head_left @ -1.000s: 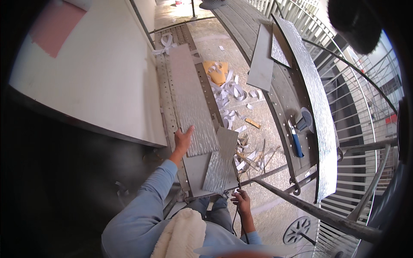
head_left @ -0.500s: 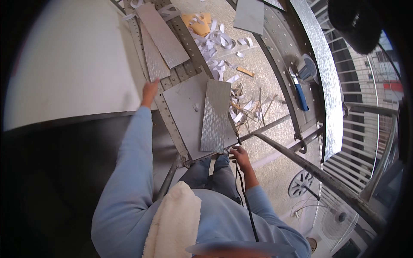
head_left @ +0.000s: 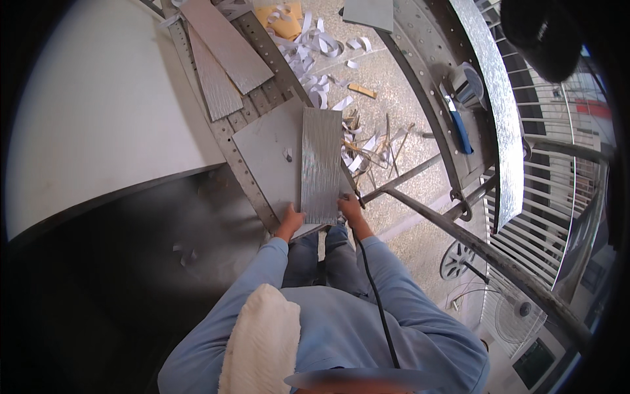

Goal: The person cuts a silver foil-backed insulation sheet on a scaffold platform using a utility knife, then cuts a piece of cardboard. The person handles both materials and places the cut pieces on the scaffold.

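A long silver ribbed foil-faced strip (head_left: 321, 164) lies lengthwise in front of me, over a flat grey board (head_left: 268, 148). At its near end, my left hand (head_left: 289, 220) is closed on the left edge. My right hand (head_left: 350, 208) is closed on the right edge of the same strip, its fingertips partly hidden. A thin black cable (head_left: 373, 282) runs down my front from beside the right hand. Beyond the board, two more foil strips (head_left: 230, 46) overlap on the perforated metal scaffold plank (head_left: 257, 113).
White paper curls (head_left: 321, 43) litter the floor beyond the plank. At right, a second metal plank (head_left: 426, 62) carries a blue-handled knife (head_left: 461, 131) and a metal cup (head_left: 467, 85). Scaffold pipes (head_left: 459, 246) cross the right side. A white wall (head_left: 111, 118) stands left.
My left hand has come from beside the far strips to the near strip's left edge. The right hand has moved slightly up along its right edge. The view has shifted a little.
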The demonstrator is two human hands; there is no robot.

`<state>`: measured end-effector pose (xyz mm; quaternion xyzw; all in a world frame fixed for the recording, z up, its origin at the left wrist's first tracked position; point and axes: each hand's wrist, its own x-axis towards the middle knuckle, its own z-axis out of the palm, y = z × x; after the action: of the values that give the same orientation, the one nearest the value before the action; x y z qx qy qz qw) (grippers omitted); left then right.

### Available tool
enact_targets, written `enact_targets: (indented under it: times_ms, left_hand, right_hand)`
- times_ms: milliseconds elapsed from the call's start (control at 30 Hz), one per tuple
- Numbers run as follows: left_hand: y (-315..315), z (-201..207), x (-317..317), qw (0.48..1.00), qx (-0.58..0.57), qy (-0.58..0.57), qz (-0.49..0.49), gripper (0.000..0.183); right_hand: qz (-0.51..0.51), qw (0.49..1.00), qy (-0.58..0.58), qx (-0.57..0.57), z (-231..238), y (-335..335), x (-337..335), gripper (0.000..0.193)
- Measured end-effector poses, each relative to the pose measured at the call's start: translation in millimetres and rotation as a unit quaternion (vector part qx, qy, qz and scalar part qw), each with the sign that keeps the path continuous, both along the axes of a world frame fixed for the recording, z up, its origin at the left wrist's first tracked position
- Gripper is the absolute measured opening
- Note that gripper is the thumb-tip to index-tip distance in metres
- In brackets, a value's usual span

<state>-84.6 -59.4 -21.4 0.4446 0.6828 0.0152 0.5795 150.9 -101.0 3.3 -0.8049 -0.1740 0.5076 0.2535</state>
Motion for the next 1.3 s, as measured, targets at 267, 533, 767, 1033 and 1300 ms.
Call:
enact_targets:
  times_ms: [267, 533, 767, 1033, 1300]
  left_hand:
    - [44, 98, 20, 0.976, 0.084, -0.199, 0.022, 0.042]
    - [42, 145, 21, 0.973, 0.219, -0.072, -0.022, 0.043]
    - [58, 160, -16, 0.97, 0.222, -0.052, 0.081, 0.048]
    - [95, 211, -19, 0.959, 0.259, -0.072, 0.093, 0.052]
    - [80, 209, -15, 0.953, 0.276, -0.039, 0.12, 0.047]
  right_hand:
    - [-0.119, 0.984, 0.117, 0.056, 61, 16, -35, 0.059]
    - [-0.008, 0.993, 0.038, 0.111, 99, 25, -31, 0.055]
    - [0.074, 0.975, 0.207, 0.035, 165, 24, -18, 0.064]
    - [0.075, 0.971, -0.036, 0.223, 236, 144, 27, 0.055]
    - [-0.013, 0.76, -0.461, 0.458, 340, 421, 189, 0.064]
